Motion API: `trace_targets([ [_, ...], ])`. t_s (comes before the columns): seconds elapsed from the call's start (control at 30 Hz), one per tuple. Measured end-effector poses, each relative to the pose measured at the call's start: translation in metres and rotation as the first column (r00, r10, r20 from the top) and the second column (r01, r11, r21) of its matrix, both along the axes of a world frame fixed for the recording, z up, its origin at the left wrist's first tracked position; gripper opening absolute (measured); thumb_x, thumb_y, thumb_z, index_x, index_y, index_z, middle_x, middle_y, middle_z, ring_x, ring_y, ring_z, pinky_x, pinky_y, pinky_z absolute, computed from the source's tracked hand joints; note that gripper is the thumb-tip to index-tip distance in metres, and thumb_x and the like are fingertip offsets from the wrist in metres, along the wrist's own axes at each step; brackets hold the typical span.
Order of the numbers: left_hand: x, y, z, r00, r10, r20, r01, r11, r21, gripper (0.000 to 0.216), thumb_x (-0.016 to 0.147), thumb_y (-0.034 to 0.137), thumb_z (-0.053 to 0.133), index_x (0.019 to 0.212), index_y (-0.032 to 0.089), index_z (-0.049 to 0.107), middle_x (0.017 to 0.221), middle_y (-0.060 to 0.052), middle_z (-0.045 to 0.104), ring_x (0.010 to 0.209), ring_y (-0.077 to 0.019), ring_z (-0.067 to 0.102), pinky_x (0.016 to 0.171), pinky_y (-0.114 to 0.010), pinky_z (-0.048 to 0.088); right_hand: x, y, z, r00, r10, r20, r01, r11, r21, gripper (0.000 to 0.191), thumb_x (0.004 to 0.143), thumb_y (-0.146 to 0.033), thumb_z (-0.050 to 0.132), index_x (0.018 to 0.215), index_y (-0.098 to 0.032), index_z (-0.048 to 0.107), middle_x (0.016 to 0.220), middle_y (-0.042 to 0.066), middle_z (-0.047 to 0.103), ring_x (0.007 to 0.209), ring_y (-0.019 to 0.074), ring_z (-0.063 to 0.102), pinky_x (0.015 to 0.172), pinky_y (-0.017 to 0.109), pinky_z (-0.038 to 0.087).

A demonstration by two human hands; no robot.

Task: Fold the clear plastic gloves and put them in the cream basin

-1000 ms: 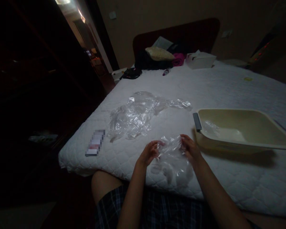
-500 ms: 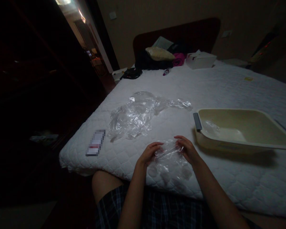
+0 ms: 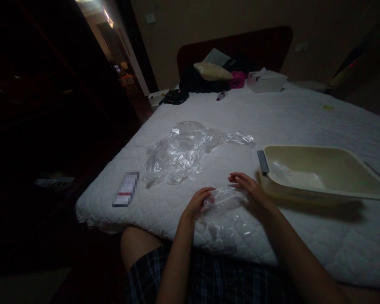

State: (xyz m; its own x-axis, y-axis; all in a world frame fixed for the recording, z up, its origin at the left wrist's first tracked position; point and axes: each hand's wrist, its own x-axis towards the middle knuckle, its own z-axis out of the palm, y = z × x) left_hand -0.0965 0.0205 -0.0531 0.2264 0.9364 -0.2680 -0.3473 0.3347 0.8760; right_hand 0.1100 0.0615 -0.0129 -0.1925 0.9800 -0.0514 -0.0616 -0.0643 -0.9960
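A clear plastic glove (image 3: 224,211) lies on the white quilted mattress (image 3: 288,118) at its near edge. My left hand (image 3: 198,202) pinches the glove's upper left edge with curled fingers. My right hand (image 3: 248,186) rests over the glove's upper right part, its fingers stretched out toward the left. A loose pile of several more clear plastic gloves (image 3: 183,152) lies further up the mattress, to the left of both hands.
A cream plastic basin (image 3: 319,171) with a grey handle and a bit of clear plastic inside stands right of my hands. A small flat packet (image 3: 126,194) lies at the left. Pillow, dark clothes and white box (image 3: 266,80) sit by the headboard.
The glove, held up between both hands a second ago, has come down flat onto the mattress. My right hand has loosened and its fingers have stretched out.
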Motion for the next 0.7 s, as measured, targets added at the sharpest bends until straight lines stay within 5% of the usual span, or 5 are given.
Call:
trace_targets([
  [0.2, 0.0, -0.001, 0.002, 0.999, -0.033, 0.01, 0.033, 0.999, -0.002, 0.028, 0.069, 0.031, 0.062, 0.093, 0.017, 0.066, 0.055, 0.0, 0.058, 0.041, -0.007, 0.041, 0.04, -0.018, 0.026, -0.026, 0.02, 0.022, 0.931, 0.297, 0.213, -0.31, 0.95, 0.03, 0.029, 0.064, -0.04, 0.069, 0.086, -0.022, 0.069, 0.092, 0.006, 0.067, 0.088, 0.0224, 0.059, 0.081, 0.037, 0.044],
  [0.37, 0.0, -0.001, 0.0, 0.999, -0.037, -0.015, 0.037, 0.999, 0.007, 0.029, 0.07, 0.033, 0.06, 0.093, 0.016, 0.065, 0.055, 0.0, 0.057, 0.039, -0.0062, 0.038, 0.04, -0.019, 0.024, -0.035, 0.027, 0.019, 0.844, 0.456, 0.284, -0.482, 0.876, 0.026, 0.023, 0.068, -0.038, 0.064, 0.078, -0.018, 0.068, 0.073, 0.003, 0.066, 0.067, 0.0154, 0.057, 0.063, 0.028, 0.044],
  [0.57, 0.001, -0.001, 0.002, 1.0, 0.005, -0.005, -0.005, 1.0, -0.022, 0.035, 0.065, 0.035, 0.065, 0.093, 0.015, 0.064, 0.057, -0.001, 0.058, 0.052, -0.0099, 0.049, 0.045, -0.018, 0.031, -0.031, 0.035, 0.014, 0.837, 0.402, 0.371, -0.456, 0.887, 0.067, 0.024, 0.07, -0.038, 0.061, 0.068, -0.015, 0.062, 0.061, 0.0, 0.059, 0.056, 0.0107, 0.05, 0.054, 0.024, 0.038],
  [0.7, 0.002, -0.005, 0.004, 0.998, -0.048, 0.043, 0.049, 0.999, -0.021, 0.042, 0.067, 0.041, 0.064, 0.101, 0.017, 0.06, 0.08, -0.005, 0.064, 0.044, -0.0045, 0.042, 0.04, -0.017, 0.024, -0.027, 0.037, 0.022, 0.889, 0.343, 0.304, -0.38, 0.922, 0.072, 0.026, 0.072, -0.042, 0.057, 0.069, -0.016, 0.057, 0.059, -0.001, 0.057, 0.053, 0.0102, 0.05, 0.052, 0.023, 0.039],
])
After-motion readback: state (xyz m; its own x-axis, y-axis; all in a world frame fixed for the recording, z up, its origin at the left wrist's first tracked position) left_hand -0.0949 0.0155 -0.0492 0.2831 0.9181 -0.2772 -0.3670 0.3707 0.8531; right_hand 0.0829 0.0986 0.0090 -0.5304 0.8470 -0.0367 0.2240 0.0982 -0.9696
